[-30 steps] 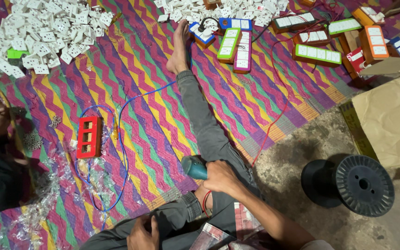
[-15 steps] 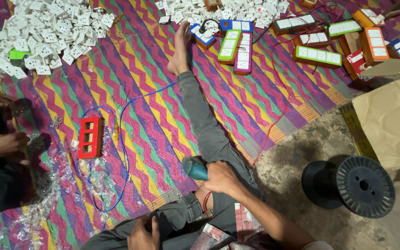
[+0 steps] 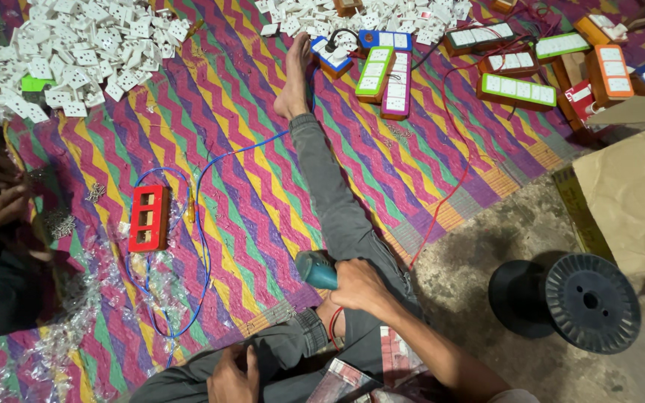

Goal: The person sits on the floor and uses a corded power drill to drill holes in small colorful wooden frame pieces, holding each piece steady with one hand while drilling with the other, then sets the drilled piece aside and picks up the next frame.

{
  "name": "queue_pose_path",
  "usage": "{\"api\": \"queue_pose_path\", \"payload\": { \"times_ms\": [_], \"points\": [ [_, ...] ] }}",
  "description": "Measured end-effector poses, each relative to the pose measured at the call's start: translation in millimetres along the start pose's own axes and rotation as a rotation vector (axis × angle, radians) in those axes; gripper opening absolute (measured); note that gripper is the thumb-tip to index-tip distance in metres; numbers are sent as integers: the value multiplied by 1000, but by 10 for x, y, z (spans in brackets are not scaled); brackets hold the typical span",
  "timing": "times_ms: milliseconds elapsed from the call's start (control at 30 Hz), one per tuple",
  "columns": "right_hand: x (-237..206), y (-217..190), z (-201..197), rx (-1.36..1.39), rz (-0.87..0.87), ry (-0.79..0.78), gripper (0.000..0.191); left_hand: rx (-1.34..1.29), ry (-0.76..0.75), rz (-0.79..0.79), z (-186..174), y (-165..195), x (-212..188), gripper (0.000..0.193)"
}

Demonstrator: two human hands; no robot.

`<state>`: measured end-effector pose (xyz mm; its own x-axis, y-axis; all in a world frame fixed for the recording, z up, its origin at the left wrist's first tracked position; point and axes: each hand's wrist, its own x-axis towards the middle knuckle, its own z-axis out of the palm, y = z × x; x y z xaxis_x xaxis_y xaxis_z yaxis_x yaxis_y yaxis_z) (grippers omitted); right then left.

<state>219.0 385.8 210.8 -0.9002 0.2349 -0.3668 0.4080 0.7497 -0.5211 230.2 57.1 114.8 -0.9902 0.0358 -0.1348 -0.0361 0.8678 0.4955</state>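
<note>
Your right hand (image 3: 358,283) grips a teal tool (image 3: 315,269) resting on your leg (image 3: 337,216). Your left hand (image 3: 233,373) lies closed on your knee, holding nothing you can see.

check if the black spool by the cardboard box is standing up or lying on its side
Lying on its side: the black spool shows its round end face to the camera, on the bare floor beside the cardboard box.

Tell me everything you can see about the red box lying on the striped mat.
The red box is a long rectangular shell, plastic by the look of it, with three empty rectangular openings in a row. It lies flat on the zigzag-striped mat, left of the outstretched leg. A blue wire loops beside it, and clear wrappers lie just below. No hand touches it.
</note>
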Motion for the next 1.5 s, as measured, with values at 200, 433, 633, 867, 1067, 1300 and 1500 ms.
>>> {"api": "queue_pose_path", "payload": {
  "times_ms": [200, 433, 633, 867, 1067, 1300, 1500],
  "points": [
    [14, 35, 33, -14, -9, -10, 26, 24, 43, 14, 59, -11, -44, 32],
    [12, 45, 46, -8, -11, 4, 27, 14, 68, 31, 60, -9, -56, 30],
    [6, 46, 40, -7, -19, -4, 27, 32, 33, -3, 48, 17, -44, 29],
    [13, 73, 41, -18, -35, 4, 28, 44, 48, 43, 312, -279, 7, 32],
    [7, 63, 15, -13, -17, -5, 26, -103, 169, 101, 717, -636, 98, 33],
    [10, 74, 29, 9, 2, -9, 25, -180, 215, 117, 749, -626, 109, 32],
    [133, 197, -29, 73, 46, -4, 25, 68, 56, -25, 327, -304, -37, 33]
  ]
}}
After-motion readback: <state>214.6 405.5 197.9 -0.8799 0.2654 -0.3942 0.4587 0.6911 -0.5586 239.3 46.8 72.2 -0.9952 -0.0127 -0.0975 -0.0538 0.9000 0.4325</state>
